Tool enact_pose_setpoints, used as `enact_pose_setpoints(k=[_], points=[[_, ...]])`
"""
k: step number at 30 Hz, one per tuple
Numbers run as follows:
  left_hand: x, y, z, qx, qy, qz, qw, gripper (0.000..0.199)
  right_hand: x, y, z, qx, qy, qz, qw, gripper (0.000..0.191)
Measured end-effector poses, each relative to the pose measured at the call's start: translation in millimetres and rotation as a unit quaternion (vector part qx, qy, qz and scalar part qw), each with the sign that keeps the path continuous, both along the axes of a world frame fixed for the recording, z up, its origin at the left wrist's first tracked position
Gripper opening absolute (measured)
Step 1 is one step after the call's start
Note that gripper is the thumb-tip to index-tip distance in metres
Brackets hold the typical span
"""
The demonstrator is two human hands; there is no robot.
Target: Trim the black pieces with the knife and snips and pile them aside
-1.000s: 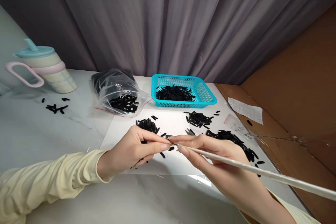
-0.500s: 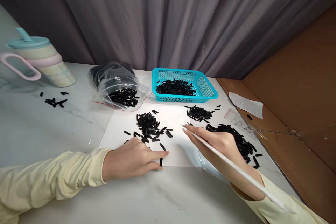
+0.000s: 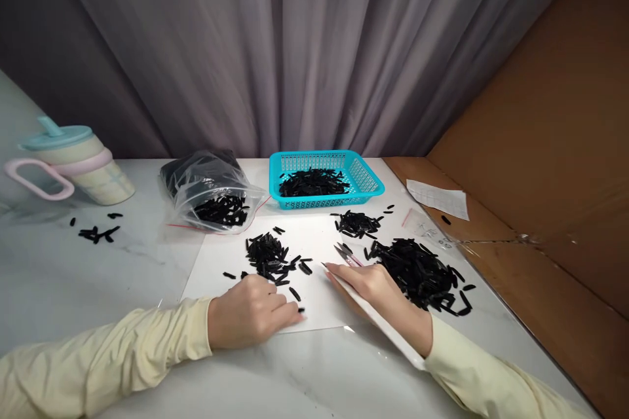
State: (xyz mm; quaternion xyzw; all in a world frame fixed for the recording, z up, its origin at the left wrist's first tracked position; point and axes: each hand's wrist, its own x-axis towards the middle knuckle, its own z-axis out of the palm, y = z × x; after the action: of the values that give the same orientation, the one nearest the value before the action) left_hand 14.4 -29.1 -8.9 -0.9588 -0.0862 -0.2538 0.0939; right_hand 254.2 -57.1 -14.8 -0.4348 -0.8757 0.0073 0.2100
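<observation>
My left hand (image 3: 253,311) is closed at the front edge of a white sheet (image 3: 319,236), its thumb and fingertips around a small black piece (image 3: 301,309). Just behind it lies a loose pile of black pieces (image 3: 265,254). My right hand (image 3: 376,288) grips a long, thin white tool (image 3: 383,326) that slants down toward my wrist, its dark tip pointing left over the sheet. Beyond that hand lie pink-handled scissors (image 3: 350,256). A large black heap (image 3: 417,272) spreads beside my right hand, with a smaller heap (image 3: 358,223) behind.
A blue basket (image 3: 327,201) with black pieces stands at the back, beside an open plastic bag (image 3: 189,196) of them. A cup (image 3: 103,173) stands far left, near scattered pieces (image 3: 98,234). Paper (image 3: 437,198) and a small clear bag (image 3: 427,226) lie at right.
The left fingers, earlier spread with the index pointing, have come together on the black piece. The right hand has shifted left and the scissors now show. The view has tilted up.
</observation>
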Motion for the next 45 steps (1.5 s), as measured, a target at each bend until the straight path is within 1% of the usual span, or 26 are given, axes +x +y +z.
enact_pose_setpoints(k=[3, 5, 8, 9, 10, 11, 12, 13, 14, 15, 16, 17, 18, 19, 20, 23, 26, 29, 32, 35, 38, 41, 45], points=[[5, 18, 6.2, -0.025, -0.014, 0.037, 0.999, 0.035, 4, 3, -4.9, -0.016, -0.017, 0.013, 1.000, 0.024], [8, 25, 10.1, -0.068, -0.016, 0.050, 0.996, 0.036, 5, 4, -6.2, -0.013, -0.022, 0.011, 1.000, 0.021], [13, 23, 14.9, -0.175, -0.025, 0.045, 0.983, 0.030, 5, 5, -6.6, -0.009, -0.034, 0.011, 0.999, 0.018], [16, 20, 16.4, -0.227, -0.030, 0.048, 0.972, 0.029, 5, 5, -6.8, -0.007, -0.039, 0.010, 0.999, 0.017], [19, 17, 18.0, -0.291, -0.037, 0.059, 0.954, 0.028, 4, 5, -7.1, -0.005, -0.044, 0.007, 0.999, 0.016], [22, 15, 19.7, -0.370, -0.047, 0.076, 0.925, 0.029, 3, 4, -7.6, -0.001, -0.049, 0.003, 0.999, 0.016], [26, 14, 21.4, -0.465, -0.060, 0.096, 0.878, 0.031, 2, 4, -8.1, 0.004, -0.053, -0.002, 0.999, 0.016], [30, 14, 23.0, -0.575, -0.082, 0.111, 0.806, 0.033, 1, 4, -8.5, 0.010, -0.057, -0.008, 0.998, 0.016], [34, 16, 24.3, -0.682, -0.110, 0.117, 0.714, 0.034, -1, 4, -8.8, 0.019, -0.060, -0.016, 0.998, 0.016], [38, 19, 25.3, -0.769, -0.137, 0.114, 0.614, 0.036, -2, 4, -9.0, 0.029, -0.061, -0.026, 0.997, 0.016], [41, 24, 25.9, -0.831, -0.163, 0.104, 0.521, 0.036, -3, 3, -9.0, 0.041, -0.061, -0.034, 0.997, 0.014], [45, 29, 26.2, -0.867, -0.180, 0.092, 0.456, 0.035, -4, 3, -8.9, 0.054, -0.059, -0.042, 0.996, 0.013], [48, 34, 26.2, -0.885, -0.193, 0.084, 0.416, 0.034, -5, 3, -8.7, 0.069, -0.055, -0.049, 0.995, 0.013], [51, 39, 26.0, -0.893, -0.204, 0.078, 0.393, 0.033, -6, 4, -8.5, 0.085, -0.050, -0.054, 0.994, 0.014], [54, 44, 25.5, -0.897, -0.215, 0.075, 0.378, 0.032, -6, 4, -8.1, 0.101, -0.043, -0.056, 0.992, 0.016], [61, 53, 23.3, -0.910, -0.260, 0.066, 0.315, 0.029, -6, 7, -5.2, 0.148, -0.021, -0.048, 0.988, 0.027], [66, 57, 20.8, -0.917, -0.299, 0.065, 0.258, 0.026, -11, 12, 1.8, 0.182, -0.013, -0.005, 0.983, 0.026], [69, 60, 18.2, -0.918, -0.322, 0.067, 0.221, 0.022, -21, 18, 9.2, 0.203, -0.038, 0.065, 0.976, 0.022], [69, 62, 15.6, -0.918, -0.332, 0.067, 0.207, 0.023, -31, 22, 9.8, 0.228, -0.071, 0.111, 0.965, 0.022], [69, 62, 13.7, -0.919, -0.332, 0.067, 0.203, 0.023, -36, 25, 4.5, 0.224, -0.062, 0.108, 0.967, 0.019], [69, 61, 12.5, -0.921, -0.324, 0.070, 0.204, 0.021, -36, 25, 1.9, 0.216, -0.061, 0.128, 0.966, 0.024], [69, 60, 11.5, -0.927, -0.303, 0.078, 0.208, 0.021, -36, 23, 5.0, 0.236, -0.071, 0.150, 0.958, 0.028], [70, 58, 11.3, -0.936, -0.271, 0.087, 0.209, 0.021, -36, 20, 8.9, 0.257, -0.088, 0.167, 0.948, 0.025]])
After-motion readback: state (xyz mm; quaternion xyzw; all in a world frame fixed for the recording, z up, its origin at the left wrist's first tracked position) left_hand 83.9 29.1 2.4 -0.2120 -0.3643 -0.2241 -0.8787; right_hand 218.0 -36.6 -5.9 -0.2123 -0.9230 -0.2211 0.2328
